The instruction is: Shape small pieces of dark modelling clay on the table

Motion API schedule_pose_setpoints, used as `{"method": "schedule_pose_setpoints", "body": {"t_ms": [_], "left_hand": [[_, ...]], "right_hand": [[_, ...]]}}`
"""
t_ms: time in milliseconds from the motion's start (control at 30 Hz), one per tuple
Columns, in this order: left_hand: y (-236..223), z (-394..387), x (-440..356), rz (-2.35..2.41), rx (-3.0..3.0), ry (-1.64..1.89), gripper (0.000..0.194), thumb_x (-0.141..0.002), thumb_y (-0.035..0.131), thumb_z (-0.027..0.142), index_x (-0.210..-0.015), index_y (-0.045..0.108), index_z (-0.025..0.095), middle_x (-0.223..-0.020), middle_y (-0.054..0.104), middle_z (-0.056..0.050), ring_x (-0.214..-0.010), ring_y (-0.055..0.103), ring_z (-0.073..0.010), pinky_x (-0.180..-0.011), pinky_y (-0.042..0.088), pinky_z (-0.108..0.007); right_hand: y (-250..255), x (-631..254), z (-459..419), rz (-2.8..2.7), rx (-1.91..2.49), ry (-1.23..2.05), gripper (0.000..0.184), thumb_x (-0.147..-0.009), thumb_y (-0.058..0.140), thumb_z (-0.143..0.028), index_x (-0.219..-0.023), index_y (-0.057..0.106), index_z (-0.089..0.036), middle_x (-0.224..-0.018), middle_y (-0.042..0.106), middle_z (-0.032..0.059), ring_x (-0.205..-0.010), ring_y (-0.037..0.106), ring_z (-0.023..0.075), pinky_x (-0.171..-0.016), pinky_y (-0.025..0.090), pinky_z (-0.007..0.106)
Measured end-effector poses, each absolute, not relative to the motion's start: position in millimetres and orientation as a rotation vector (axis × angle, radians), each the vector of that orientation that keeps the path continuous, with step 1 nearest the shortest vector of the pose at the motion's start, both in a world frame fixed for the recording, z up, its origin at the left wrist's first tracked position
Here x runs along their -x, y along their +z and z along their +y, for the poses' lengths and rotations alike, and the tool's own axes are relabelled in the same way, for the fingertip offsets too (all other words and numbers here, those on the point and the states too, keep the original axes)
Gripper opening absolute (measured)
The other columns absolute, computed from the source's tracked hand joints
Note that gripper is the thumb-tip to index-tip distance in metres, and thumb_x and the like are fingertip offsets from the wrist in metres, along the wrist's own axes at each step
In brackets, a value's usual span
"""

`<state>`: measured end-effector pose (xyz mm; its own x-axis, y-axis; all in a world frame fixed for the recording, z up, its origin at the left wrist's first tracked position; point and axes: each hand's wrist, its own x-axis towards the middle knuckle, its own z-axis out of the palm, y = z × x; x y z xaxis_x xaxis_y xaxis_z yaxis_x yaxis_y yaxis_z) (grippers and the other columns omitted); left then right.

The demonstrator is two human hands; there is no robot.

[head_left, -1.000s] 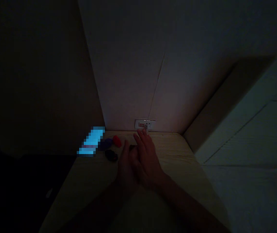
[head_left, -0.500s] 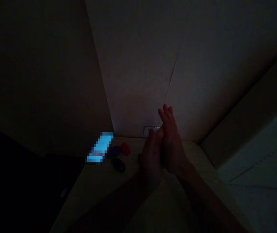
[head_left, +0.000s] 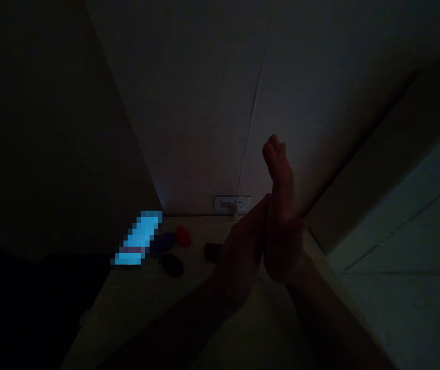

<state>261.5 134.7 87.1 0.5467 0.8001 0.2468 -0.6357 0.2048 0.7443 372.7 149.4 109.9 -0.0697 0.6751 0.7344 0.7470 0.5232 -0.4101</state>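
In dim light, my left hand (head_left: pixel 241 257) and my right hand (head_left: pixel 282 216) meet palm against palm above the wooden-looking surface (head_left: pixel 200 308). The right hand is upright, its fingers stretched and bent slightly at the tips. My left hand lies flat against it, lower down, with its fingers slanting up to the right and partly hidden. Nothing shows between the palms. Just left of the left hand lies a small dark object (head_left: pixel 212 252), partly covered by that hand.
At the surface's left stand out a bright blue pixelated rectangle (head_left: pixel 137 239), a dark blue item (head_left: pixel 165 241), a red item (head_left: pixel 183 236) and a black item (head_left: pixel 172 265). A wall socket (head_left: pixel 225 203) with a plug sits behind. A padded-looking panel (head_left: pixel 377 169) slopes along the right.
The right hand has risen against the left, and its fingers have drawn closer together. The view has turned a little right, so the surroundings sit further left.
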Motion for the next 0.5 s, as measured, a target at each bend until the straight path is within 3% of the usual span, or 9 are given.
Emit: {"method": "schedule_pose_setpoints", "body": {"t_ms": [100,267,400,500], "left_hand": [[86.3,136.4,-259.9,0.199,-0.766,0.997,0.042,-0.091,0.059,0.020,-0.131,0.071,0.020,-0.145,0.067,-0.007,-0.147,0.048,-0.0325,-0.125,0.034,-0.048],[87.1,133.6,-254.6,0.147,-0.629,1.021,0.052,-0.081,0.054,0.007,-0.128,0.072,0.019,-0.145,0.067,-0.006,-0.148,0.047,-0.0285,-0.127,0.030,-0.047],[89.4,132.7,-251.6,-0.021,-0.647,1.017,0.057,-0.078,0.049,0.007,-0.129,0.072,0.019,-0.143,0.069,-0.007,-0.149,0.047,-0.0273,-0.130,0.024,-0.049],[88.8,131.4,-253.3,-0.089,-0.653,1.063,0.061,-0.074,0.048,0.005,-0.130,0.071,0.017,-0.143,0.068,-0.009,-0.151,0.044,-0.0264,-0.131,0.022,-0.047]], "right_hand": [[101.1,-373.7,151.5,-1.695,1.132,-0.211,0.073,-0.098,0.038,-0.074,-0.163,0.026,-0.043,-0.173,0.026,-0.0019,-0.162,0.009,0.0410,-0.127,0.025,0.068],[88.1,-358.6,148.7,-1.484,1.047,-0.355,0.076,-0.100,0.007,-0.071,-0.164,0.026,-0.036,-0.173,0.024,0.0006,-0.163,0.010,0.0372,-0.128,0.007,0.068],[89.2,-359.3,144.8,-1.395,0.980,-0.162,0.077,-0.100,0.008,-0.073,-0.161,0.032,-0.033,-0.173,0.026,0.0017,-0.163,0.016,0.0311,-0.132,0.010,0.059],[91.0,-359.7,136.7,-1.314,0.930,0.040,0.072,-0.103,0.001,-0.065,-0.159,0.033,-0.034,-0.172,0.028,0.0020,-0.162,0.021,0.0275,-0.131,0.017,0.061]]}}
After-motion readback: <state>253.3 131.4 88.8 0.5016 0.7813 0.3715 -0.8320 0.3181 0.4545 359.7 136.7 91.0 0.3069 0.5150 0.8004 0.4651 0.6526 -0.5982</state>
